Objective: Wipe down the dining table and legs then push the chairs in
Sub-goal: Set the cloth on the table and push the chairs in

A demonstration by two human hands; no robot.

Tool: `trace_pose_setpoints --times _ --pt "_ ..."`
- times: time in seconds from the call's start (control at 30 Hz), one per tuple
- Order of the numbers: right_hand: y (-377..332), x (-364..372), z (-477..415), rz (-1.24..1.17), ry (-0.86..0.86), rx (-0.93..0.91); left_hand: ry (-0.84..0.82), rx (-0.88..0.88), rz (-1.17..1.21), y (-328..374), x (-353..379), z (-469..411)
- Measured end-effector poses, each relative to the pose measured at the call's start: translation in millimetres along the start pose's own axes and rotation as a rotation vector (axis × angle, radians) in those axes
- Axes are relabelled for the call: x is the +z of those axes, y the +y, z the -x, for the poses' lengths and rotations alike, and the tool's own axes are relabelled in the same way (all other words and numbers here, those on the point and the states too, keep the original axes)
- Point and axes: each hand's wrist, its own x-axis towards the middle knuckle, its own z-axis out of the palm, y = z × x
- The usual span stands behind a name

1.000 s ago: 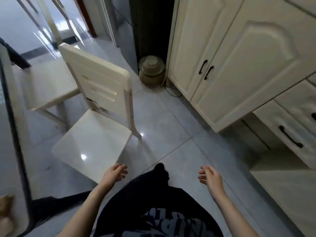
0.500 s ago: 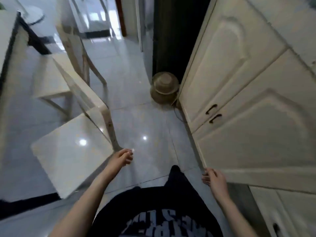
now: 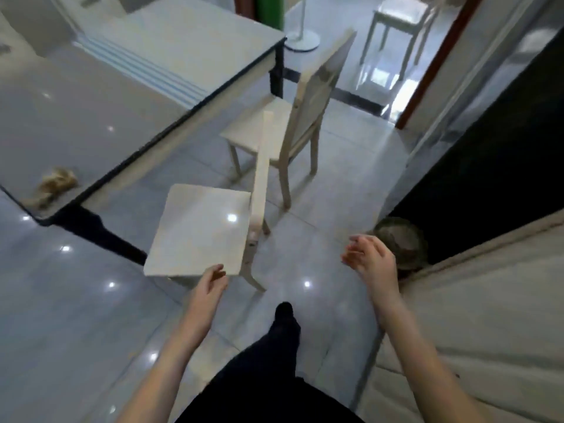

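Cream-painted wood lay right at the left hand (image 3: pixel 210 285). Its loosely bent fingers reached the near corner of the nearer chair (image 3: pixel 198 233), at the seat edge. On my feed I could not tell whether they touched it, and they gripped nothing. The right hand (image 3: pixel 370 259) hung in the air with its fingers relaxed and slightly spread, also empty, in front of a round brownish pot (image 3: pixel 399 239) that stood on the floor (image 3: pixel 76 315). Between the two forearms a dark trouser leg (image 3: pixel 283 331) reached forward over the glossy grey tiles.

The nearer chair stood clear of the desk (image 3: pixel 91 117). Its seat was just beside the desk's near corner and black leg (image 3: pixel 100 236), and its backrest was on the side away from the desk. A second chair (image 3: pixel 274 129) of the same cream colour stood beyond it, near the desk's far corner, with its seat also out from under the top. The desk top was grey and shiny with a dark rim, and a crumpled tan cloth (image 3: pixel 53 186) lay on it close to the near corner.

To my right ran a cream cabinet door (image 3: pixel 488 300), with a dark gap behind the pot. Farther off I saw a round white stand base (image 3: pixel 302 42) on the floor and a third chair (image 3: pixel 396 22) through a doorway.
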Motion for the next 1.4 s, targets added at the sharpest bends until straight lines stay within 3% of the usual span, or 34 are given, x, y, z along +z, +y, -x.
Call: trace_pose_setpoints --times 0.23,0.47,0.63,0.8,0.87,0.97,1.07,1.13,1.4 --pt "-76 99 -100 0.419 -0.446 -0.419 0.142 0.137 0.004 90 41 -68" --pt "-95 157 -212 1.092 -0.756 -0.737 0.276 0.076 -0.204 141 84 -145" --pt "-93 197 -279 1.468 -1.044 -0.937 0.285 -0.055 -0.513 139 102 -164" --pt "-94 234 -348 1.663 -1.277 -1.335 0.378 -0.086 -0.734 137 110 -166" --pt "-94 250 -368 1.664 -1.386 -1.37 0.437 -0.132 -0.773 139 114 -163" --pt "-89 270 -382 1.614 -1.518 -1.357 0.581 -0.267 -0.651 145 128 -163" --pt "-83 285 -391 1.627 -1.569 -1.444 0.721 -0.452 -0.688 155 139 -169" --pt "-80 289 -396 1.667 -1.55 -1.483 0.714 -0.505 -0.797 161 139 -170" --pt "-66 277 -393 1.587 -1.365 -1.549 0.815 -0.46 -0.747 153 141 -178"
